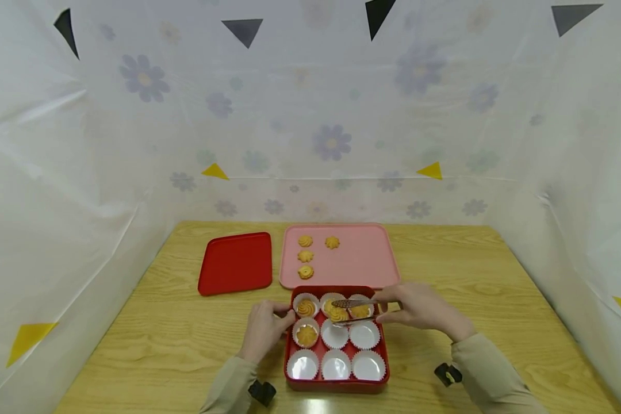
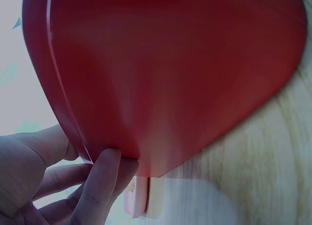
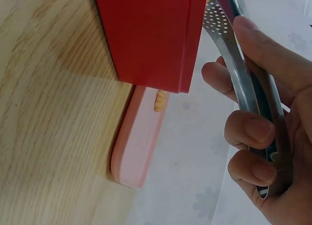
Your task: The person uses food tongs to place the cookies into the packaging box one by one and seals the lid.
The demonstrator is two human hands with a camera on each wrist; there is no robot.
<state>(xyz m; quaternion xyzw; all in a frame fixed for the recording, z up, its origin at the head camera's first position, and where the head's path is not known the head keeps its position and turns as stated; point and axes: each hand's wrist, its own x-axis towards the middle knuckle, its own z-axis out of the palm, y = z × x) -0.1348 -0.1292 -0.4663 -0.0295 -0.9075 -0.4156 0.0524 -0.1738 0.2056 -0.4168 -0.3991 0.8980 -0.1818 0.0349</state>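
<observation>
Clasping metal tongs [image 3: 236,71], the right grip [image 1: 419,307] holds a cookie [image 1: 338,314] between their tips above the red box [image 1: 336,387], whose edge the left grip [image 1: 264,328] pinches.

Soft, even head-view light, glare on tabletop [image 1: 445,264], dimmer left wrist view, sheen on red box [image 2: 146,88]

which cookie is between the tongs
The ridged cookie over the middle column of the red box, flanked by the tongs; the others lie elsewhere in the box or on the pink tray.
</observation>
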